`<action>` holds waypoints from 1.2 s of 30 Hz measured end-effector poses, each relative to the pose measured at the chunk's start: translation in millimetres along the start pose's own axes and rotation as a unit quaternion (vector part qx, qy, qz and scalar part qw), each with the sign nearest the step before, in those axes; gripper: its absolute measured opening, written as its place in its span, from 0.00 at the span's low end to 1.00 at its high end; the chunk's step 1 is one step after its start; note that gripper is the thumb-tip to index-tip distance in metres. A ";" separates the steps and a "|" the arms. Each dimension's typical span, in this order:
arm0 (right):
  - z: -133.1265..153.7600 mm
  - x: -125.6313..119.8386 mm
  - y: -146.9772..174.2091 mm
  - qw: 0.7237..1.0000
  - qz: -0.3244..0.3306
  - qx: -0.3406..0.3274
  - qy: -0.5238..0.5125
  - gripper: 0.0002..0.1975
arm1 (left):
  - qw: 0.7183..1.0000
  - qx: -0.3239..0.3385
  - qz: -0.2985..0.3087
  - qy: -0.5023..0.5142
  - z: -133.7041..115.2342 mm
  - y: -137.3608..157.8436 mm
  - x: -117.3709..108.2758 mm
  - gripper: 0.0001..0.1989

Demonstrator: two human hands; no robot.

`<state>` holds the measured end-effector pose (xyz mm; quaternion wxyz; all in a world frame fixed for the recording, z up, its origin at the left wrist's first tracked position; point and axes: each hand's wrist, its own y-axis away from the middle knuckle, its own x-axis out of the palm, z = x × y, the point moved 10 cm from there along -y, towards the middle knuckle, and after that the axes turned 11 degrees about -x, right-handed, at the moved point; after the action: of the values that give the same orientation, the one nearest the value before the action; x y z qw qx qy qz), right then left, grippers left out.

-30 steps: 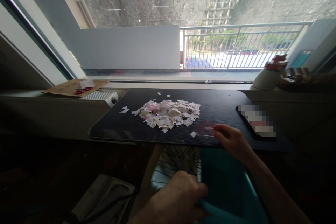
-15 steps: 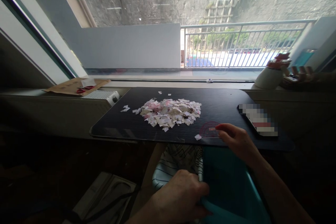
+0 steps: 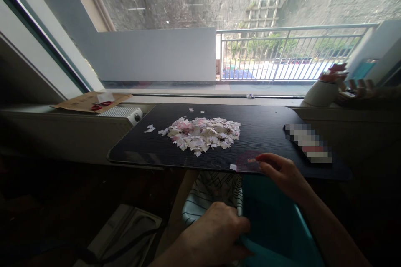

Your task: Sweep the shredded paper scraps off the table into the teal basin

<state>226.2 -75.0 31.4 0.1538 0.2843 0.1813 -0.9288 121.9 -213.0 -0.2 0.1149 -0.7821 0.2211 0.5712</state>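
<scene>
My right hand [image 3: 283, 173] pinches a clear, pinkish protractor [image 3: 246, 162] flat on the dark tabletop [image 3: 260, 129], close to its front edge. A small white paper scrap [image 3: 233, 167] lies against the protractor's left end, at that edge. Left of it sits a wide pile of torn paper scraps [image 3: 203, 133], white with some pink. Below the edge, my left hand [image 3: 216, 227] is closed over the rim of a pale striped container [image 3: 194, 208], where it meets a teal bin [image 3: 275, 217]. Its fingertips are partly hidden.
A dark-edged flat item with a blurred face [image 3: 310, 144] lies at the table's right. Red-handled scissors [image 3: 100, 106] rest on brown paper [image 3: 78, 102] at the left. A white vase-like object [image 3: 321, 89] stands by the window. Stray scraps [image 3: 149, 129] lie left of the pile.
My right hand has drawn the protractor slightly left and toward the front edge. The single scrap has slid with it, closer to the edge. My left hand stays in place.
</scene>
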 end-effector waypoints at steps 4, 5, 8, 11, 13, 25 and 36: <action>-3.0 -3.1 -0.2 0.999 -0.034 0.009 -0.011 0.15 | 1.000 -0.001 0.001 0.002 0.6 0.2 0.9 0.15; -3.1 -3.0 -0.7 0.999 -0.036 0.006 -0.009 0.15 | 1.000 -0.003 0.001 0.002 1.1 0.3 0.9 0.15; -1.7 3.8 -1.4 1.000 -0.007 -0.001 -0.014 0.14 | 1.000 -0.006 0.003 0.001 1.7 0.6 1.5 0.15; -0.7 3.3 -1.5 1.000 -0.017 0.001 -0.016 0.15 | 1.000 -0.005 0.010 0.003 1.1 0.7 1.8 0.14; 1.9 1.0 -2.2 0.999 -0.033 -0.006 -0.011 0.15 | 1.000 -0.005 0.012 0.002 0.9 0.5 1.5 0.14; 10.8 10.1 0.8 1.000 0.005 -0.023 -0.021 0.13 | 0.999 -0.019 0.030 0.002 4.1 -0.1 0.9 0.15; 4.1 -4.6 -19.9 0.992 -0.087 -0.030 -0.090 0.15 | 0.993 -0.114 0.032 0.012 33.2 28.2 -32.4 0.12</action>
<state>220.2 -58.2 42.2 0.0961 0.1781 0.2183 -0.9547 72.4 -216.4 21.8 0.0039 -0.7894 0.1808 0.5867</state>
